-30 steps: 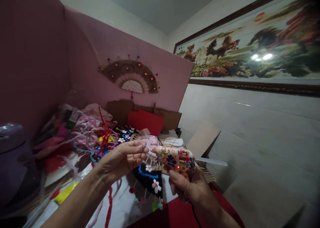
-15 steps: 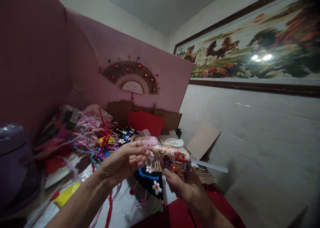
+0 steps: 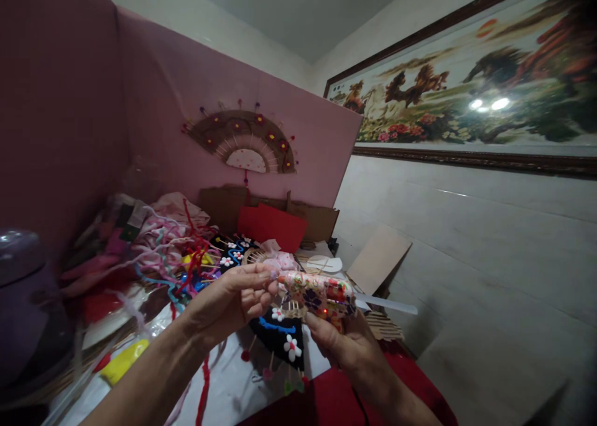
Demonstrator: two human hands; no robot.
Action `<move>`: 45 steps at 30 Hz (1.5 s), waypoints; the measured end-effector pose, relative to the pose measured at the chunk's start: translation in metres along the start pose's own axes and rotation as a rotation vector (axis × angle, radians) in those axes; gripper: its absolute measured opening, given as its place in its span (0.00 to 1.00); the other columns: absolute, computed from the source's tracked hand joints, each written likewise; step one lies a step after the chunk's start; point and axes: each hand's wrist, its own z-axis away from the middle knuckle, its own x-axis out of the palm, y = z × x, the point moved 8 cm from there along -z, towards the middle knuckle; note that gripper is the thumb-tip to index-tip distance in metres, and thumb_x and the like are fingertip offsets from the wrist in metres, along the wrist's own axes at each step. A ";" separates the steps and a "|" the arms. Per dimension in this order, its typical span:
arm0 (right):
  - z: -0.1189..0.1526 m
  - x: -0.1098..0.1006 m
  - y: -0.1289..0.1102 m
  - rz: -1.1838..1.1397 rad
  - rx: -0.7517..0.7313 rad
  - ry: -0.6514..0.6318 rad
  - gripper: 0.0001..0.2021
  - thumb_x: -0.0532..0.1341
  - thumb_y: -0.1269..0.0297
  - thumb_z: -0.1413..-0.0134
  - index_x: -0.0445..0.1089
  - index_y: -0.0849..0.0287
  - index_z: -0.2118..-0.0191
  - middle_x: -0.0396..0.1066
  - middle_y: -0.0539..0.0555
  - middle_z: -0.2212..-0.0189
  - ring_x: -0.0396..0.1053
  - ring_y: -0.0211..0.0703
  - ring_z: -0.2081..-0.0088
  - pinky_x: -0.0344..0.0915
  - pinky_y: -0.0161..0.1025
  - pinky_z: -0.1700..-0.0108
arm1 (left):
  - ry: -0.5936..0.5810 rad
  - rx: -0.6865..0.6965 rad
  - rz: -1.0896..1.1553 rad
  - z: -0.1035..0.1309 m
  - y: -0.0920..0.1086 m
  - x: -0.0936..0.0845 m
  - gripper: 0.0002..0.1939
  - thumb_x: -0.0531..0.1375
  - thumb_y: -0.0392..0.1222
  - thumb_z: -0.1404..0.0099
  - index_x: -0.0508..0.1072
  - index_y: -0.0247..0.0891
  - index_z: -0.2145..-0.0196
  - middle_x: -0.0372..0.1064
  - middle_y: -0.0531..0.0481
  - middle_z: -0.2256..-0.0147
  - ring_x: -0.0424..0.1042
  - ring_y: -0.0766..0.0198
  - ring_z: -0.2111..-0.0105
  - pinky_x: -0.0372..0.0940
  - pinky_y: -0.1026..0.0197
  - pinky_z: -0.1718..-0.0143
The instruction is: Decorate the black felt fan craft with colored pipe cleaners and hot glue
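The right hand (image 3: 347, 345) is wrapped around the grip of a flower-patterned glue gun (image 3: 317, 292), fingers closed on it. The gun lies roughly level at centre frame, with its nozzle pointing toward 9 o'clock and a small red light glowing on its underside. A pale glue stick (image 3: 389, 304) projects from its rear toward 3 o'clock.

The left hand (image 3: 228, 301) is raised at 9 o'clock of the gun. Thumb and fingertips (image 3: 268, 275) are pinched together right at the nozzle tip. Whether a small piece sits between them cannot be told; the spot is too small and dim.

Directly below both hands, at 6 o'clock, a black felt fan (image 3: 282, 342) with blue trim and white flowers lies on the white table surface (image 3: 228, 388). At 9 to 10 o'clock of the left hand lies a tangle of coloured pipe cleaners (image 3: 181, 261). A brown decorated fan (image 3: 245, 140) hangs on the pink board (image 3: 163, 102) at 12 o'clock. Red sheets (image 3: 273, 226) and cardboard (image 3: 379, 258) stand between 12 and 2 o'clock. A framed horse painting (image 3: 466, 96) occupies the wall at 2 o'clock.
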 end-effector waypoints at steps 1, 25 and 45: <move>0.000 0.001 -0.001 -0.002 -0.001 -0.012 0.12 0.59 0.57 0.43 0.73 0.54 0.56 0.73 0.50 0.73 0.68 0.40 0.72 0.68 0.38 0.64 | 0.005 0.000 0.002 0.000 0.000 0.000 0.07 0.61 0.23 0.45 0.74 0.29 0.68 0.73 0.46 0.72 0.74 0.69 0.75 0.70 0.71 0.72; 0.002 0.004 -0.016 0.212 -0.124 -0.021 0.15 0.55 0.59 0.39 0.68 0.51 0.48 0.74 0.50 0.60 0.68 0.43 0.55 0.63 0.41 0.48 | -0.009 -0.022 -0.009 0.000 -0.003 0.002 0.07 0.61 0.23 0.45 0.73 0.29 0.67 0.72 0.46 0.72 0.73 0.70 0.75 0.70 0.72 0.72; 0.001 0.002 -0.018 0.267 -0.152 0.046 0.12 0.55 0.58 0.39 0.73 0.54 0.56 0.75 0.51 0.69 0.72 0.45 0.63 0.69 0.42 0.55 | -0.072 -0.067 0.037 -0.001 -0.007 0.006 0.07 0.60 0.22 0.44 0.74 0.28 0.67 0.73 0.45 0.73 0.74 0.70 0.75 0.70 0.73 0.72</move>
